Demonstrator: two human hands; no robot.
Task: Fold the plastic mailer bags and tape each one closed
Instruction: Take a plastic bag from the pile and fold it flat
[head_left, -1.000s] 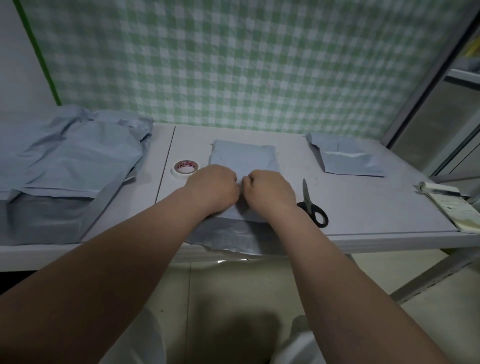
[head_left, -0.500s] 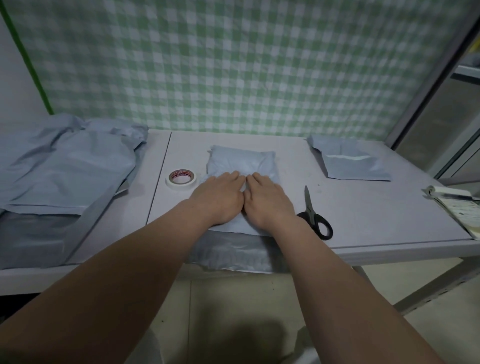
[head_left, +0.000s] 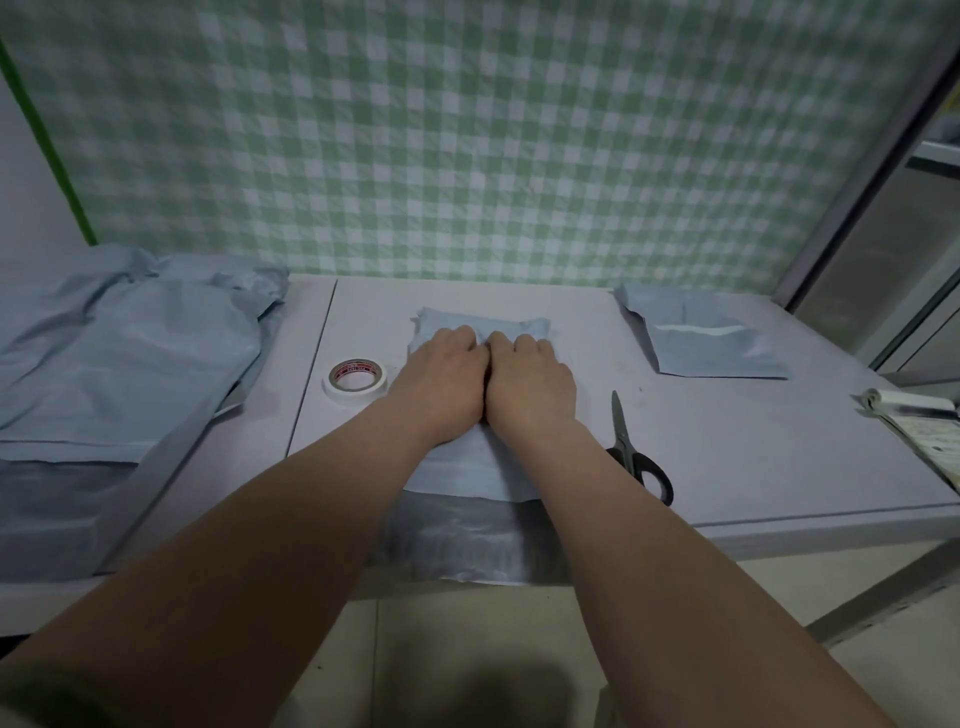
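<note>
Head view: the person is working at a grey table, and a light blue mailer bag is lying lengthwise at the middle of it. The bag's far end is bulging slightly, while its near end, a darker grey strip, is hanging over the front edge of the table. The left hand and the right hand are both lying palm down on the far half of this bag, side by side and touching each other along the thumbs. The fingers of both hands are reaching forward, bending only slightly at the tips, and are pressing the plastic flat; neither hand is gripping anything. Just left of the bag, a roll of tape is lying flat on the table. Just right of the bag, a pair of black-handled scissors is lying with its blades pointing away from the person. Farther right of the bag, and apart from it, a folded bag is resting flat. Well to the left of the bag, a pile of unfolded bags is spreading across the table and drooping over its front edge. Far right of the bag, a notepad is sitting at the table's edge. Behind the bag, a green checked cloth is hanging.
</note>
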